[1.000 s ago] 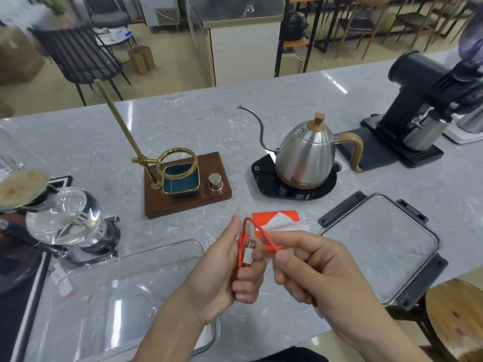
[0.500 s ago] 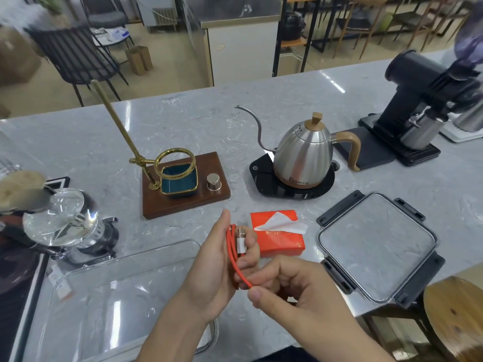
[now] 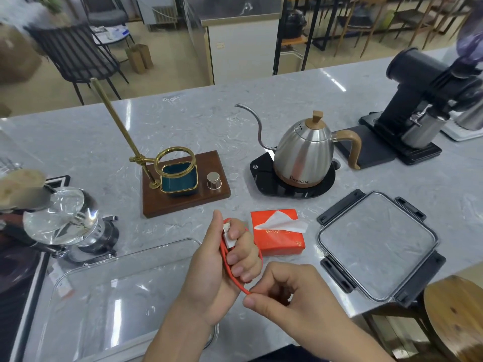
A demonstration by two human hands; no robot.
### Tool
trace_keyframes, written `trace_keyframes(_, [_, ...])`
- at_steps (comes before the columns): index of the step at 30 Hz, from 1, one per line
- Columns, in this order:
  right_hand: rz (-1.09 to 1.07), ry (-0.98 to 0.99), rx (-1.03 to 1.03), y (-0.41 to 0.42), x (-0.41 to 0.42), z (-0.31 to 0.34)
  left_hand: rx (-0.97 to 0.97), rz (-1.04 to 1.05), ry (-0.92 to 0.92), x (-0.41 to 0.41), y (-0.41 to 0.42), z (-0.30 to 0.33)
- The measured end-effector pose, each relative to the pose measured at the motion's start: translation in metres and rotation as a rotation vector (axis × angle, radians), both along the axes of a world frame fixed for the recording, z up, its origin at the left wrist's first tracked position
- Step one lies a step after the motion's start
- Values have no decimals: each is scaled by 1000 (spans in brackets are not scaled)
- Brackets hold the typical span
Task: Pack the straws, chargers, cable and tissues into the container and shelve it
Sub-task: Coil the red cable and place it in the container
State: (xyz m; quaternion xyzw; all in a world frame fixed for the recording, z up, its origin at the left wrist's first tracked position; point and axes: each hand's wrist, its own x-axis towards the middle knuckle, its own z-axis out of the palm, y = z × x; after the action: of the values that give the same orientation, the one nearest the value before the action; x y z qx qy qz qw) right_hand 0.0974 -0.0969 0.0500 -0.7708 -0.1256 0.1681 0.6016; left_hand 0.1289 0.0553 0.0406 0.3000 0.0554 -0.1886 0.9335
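Observation:
My left hand (image 3: 222,267) grips a coiled red cable (image 3: 225,262) with a white plug, its fingers curled round the loops. My right hand (image 3: 290,299) pinches the cable's lower end just below the left fingers. A red tissue pack (image 3: 279,242) with a white tissue sticking out lies on the counter right behind my hands. The clear container (image 3: 109,304) sits at the lower left, partly under my left forearm. Its lid (image 3: 376,246) with black clips lies flat to the right. No straws or chargers are in view.
A steel gooseneck kettle (image 3: 303,152) on a black base stands behind the tissues. A wooden dripper stand (image 3: 183,184) with a brass ring is at centre left. A glass siphon (image 3: 62,215) is at the left, a black grinder (image 3: 418,100) at the far right, a wooden stool (image 3: 454,314) at the lower right.
The cable loop has been folded tighter against my left palm. My right hand has slid down from the loop's side to its lower end, uncovering the tissue pack.

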Motion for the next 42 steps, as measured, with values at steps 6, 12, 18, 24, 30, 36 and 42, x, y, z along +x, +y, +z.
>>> trace_keyframes(6, [5, -12, -31, -4, 3, -1, -71, 75, 24, -2, 1, 0])
trace_keyframes(12, [20, -29, -101, -13, 7, -3, -266, 3, -33, -2, 9, -6])
trace_keyframes(18, [31, -116, -191, -23, 16, -1, -407, -110, -85, 0, 17, -12])
trace_keyframes(24, [-29, -94, -174, -36, 22, 0, -500, -189, -104, -1, 23, -11])
trace_keyframes(30, [-103, 135, 239, -34, 26, -5, -535, -242, -124, -4, 21, -3])
trace_keyframes(36, [-233, 353, 617, -16, 22, -19, -568, -278, -114, -8, 19, -1])
trace_keyframes(42, [-264, 303, 588, -1, 11, -16, -526, -307, -115, -8, 20, -2])
